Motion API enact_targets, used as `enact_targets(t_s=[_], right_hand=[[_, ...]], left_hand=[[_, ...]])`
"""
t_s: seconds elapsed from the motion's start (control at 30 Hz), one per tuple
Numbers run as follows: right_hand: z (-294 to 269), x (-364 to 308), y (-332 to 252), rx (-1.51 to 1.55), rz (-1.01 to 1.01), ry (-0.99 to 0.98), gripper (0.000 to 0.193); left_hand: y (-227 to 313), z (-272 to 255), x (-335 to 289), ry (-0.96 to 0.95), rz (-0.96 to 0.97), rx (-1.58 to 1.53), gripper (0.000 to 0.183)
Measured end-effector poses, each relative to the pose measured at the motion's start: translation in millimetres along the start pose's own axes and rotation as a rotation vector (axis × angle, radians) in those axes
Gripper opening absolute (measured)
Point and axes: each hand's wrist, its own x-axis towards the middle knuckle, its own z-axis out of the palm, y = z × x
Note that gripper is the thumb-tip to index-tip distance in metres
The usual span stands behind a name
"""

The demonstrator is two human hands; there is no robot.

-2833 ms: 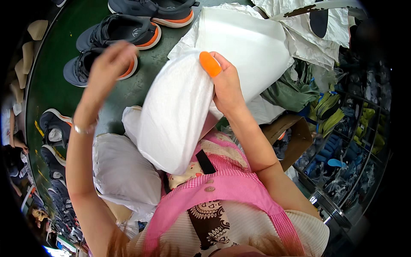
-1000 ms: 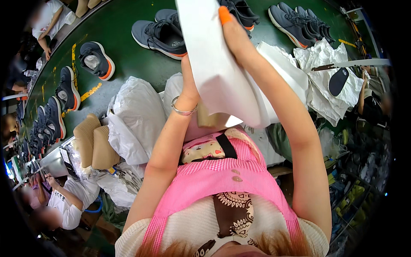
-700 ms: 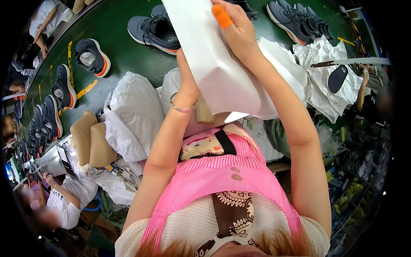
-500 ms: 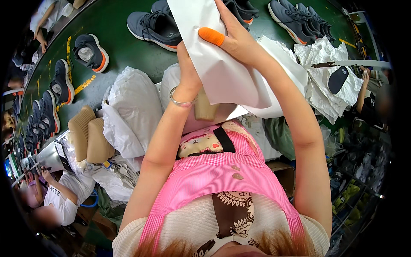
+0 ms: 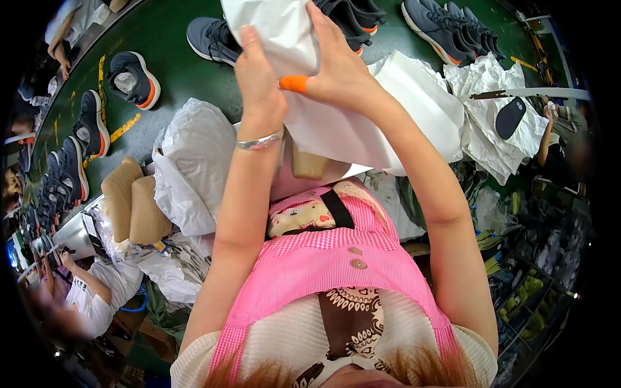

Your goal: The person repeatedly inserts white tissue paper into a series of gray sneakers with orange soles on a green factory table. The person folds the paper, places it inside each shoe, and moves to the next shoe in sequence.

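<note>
Both my hands are raised over the green work surface, with white paper (image 5: pixel 278 39) crumpled between them. My left hand (image 5: pixel 259 81), a silver bangle at its wrist, grips the paper's near left side, thumb up and the other fingers mostly hidden. On the opposite side my right hand (image 5: pixel 339 71) is closed on the same paper; its thumb wears an orange finger cot (image 5: pixel 294 84). The lower part of the sheet hangs toward my pink apron (image 5: pixel 336 265). Just beyond my left hand is a dark grey sneaker (image 5: pixel 210 40), partly covered by the paper.
More white sheets (image 5: pixel 420 97) lie to the right, beside crumpled paper (image 5: pixel 482 123) bearing a dark insole (image 5: pixel 510 119). Sneakers line the green table (image 5: pixel 174 71) at left and far right. A white bag (image 5: pixel 194 161) and tan moulded forms (image 5: pixel 119 200) stand left. Other people work at both sides.
Both hands have shifted left and slightly nearer. The paper, flat and sheet-like before, is now bunched between them, and my left thumb has come in front of it.
</note>
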Motion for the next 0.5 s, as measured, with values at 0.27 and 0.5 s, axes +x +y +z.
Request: enact_targets(t_s=[0.27,0.5], right_hand=[[-9.1,-0.6,14.7,1.195,0.438,-0.163,0.068],[2.5,-6.6,15.1,1.034,0.435,0.188,0.062]], left_hand=[[0.9,-13.6,12.6,-0.040,-0.060,-0.073,0.047],[-8.3,-4.4,-10.2,0.150,0.651,1.054,0.047]])
